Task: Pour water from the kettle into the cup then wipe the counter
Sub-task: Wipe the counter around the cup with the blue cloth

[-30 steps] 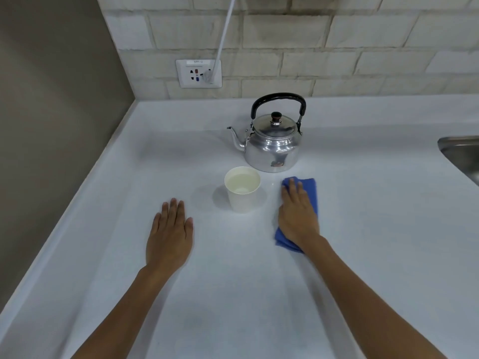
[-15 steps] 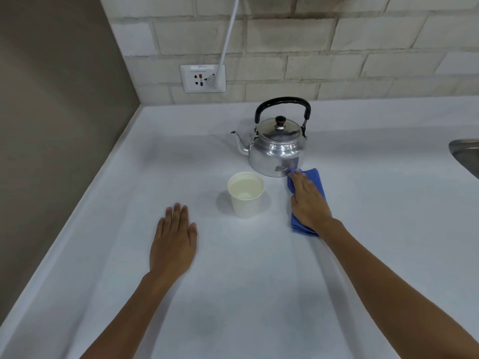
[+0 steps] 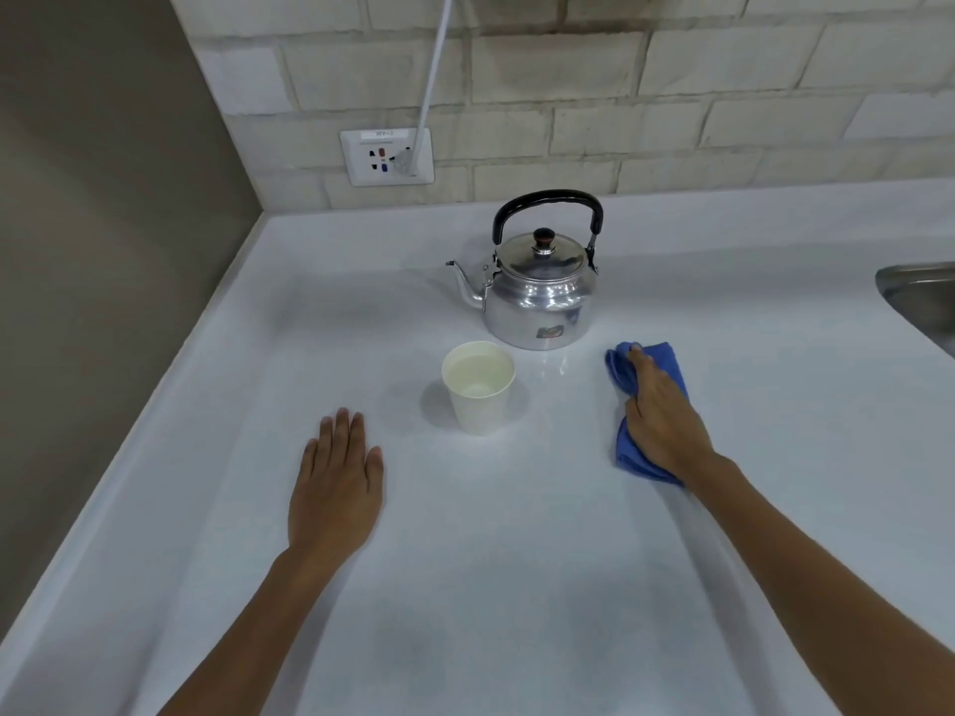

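Note:
A silver kettle (image 3: 540,297) with a black handle stands upright on the white counter (image 3: 517,560), spout pointing left. In front of it a white paper cup (image 3: 478,387) holds water. My right hand (image 3: 664,421) presses a bunched blue cloth (image 3: 628,452) onto the counter, right of the cup and just in front of the kettle's right side. My left hand (image 3: 336,488) lies flat on the counter, palm down, fingers slightly apart, left of the cup and holding nothing.
A steel sink (image 3: 925,297) cuts into the counter at the right edge. A brick wall runs along the back with a socket (image 3: 386,157) and a white cable (image 3: 434,69) plugged in. A brown wall borders the counter on the left.
My right hand has slid the blue cloth forward towards the kettle and then to the right, away from the cup. The left hand has stayed flat in place.

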Tool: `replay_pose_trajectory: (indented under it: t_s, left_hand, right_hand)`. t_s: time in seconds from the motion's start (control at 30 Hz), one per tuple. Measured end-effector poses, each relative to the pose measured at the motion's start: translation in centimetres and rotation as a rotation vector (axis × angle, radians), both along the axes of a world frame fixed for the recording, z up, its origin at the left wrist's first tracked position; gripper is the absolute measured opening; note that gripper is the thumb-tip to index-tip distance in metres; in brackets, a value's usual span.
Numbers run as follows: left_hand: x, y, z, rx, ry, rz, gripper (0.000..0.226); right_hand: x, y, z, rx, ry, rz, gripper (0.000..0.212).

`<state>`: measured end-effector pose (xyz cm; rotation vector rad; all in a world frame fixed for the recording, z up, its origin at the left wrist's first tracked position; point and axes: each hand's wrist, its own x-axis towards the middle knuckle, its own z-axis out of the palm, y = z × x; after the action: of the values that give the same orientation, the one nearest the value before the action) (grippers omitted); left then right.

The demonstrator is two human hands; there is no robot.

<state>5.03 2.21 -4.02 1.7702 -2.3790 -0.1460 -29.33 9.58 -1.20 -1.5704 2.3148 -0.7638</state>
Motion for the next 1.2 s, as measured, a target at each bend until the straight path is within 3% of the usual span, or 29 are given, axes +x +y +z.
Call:
replay_pose_trajectory:
  t_s: [0.17,0.3,0.47,0.6,0.7,0.83,0.93,1.2]
  left_hand:
    - [-0.1,-0.1,0.0,-0.005,0.017,0.0,0.053]
    - [-0.1,-0.1,0.1,-0.004,0.014,-0.006,0.053]
    - [-0.3,1.4,2.0,-0.081,0.103,-0.094,0.044]
    - [-3.2,5.3,4.4,-0.227,0.272,-0.343,0.035]
    - [-7.9,7.5,5.0,-0.212,0.361,-0.537,0.027]
    - [-13.6,9.2,3.9,-0.2,0.124,-0.677,0.035]
    - [-14.6,9.5,3.3,-0.119,-0.097,-0.605,0.043]
    - [-9.4,10.5,2.7,-0.071,-0.2,-0.499,0.056]
  right_hand:
    - [8.0,2.8,-0.9,-0.046,0.123,0.032,0.06]
    - [14.7,4.4,-1.1,-0.051,0.077,0.158,0.06]
    - [13.1,3.4,1.1,-0.159,-0.41,0.075,0.053]
    - [6.9,0.6,1.2,-0.146,-0.17,0.013,0.044]
    - [3.7,-1.4,0.2,-0.037,0.011,0.024,0.041]
    - [2.5,-2.0,-1.3,0.054,0.193,0.036,0.043]
    - [2.4,-1.9,-1.8,0.064,0.241,0.041,0.044]
    - [2.3,-1.8,-1.9,0.072,0.258,0.044,0.045]
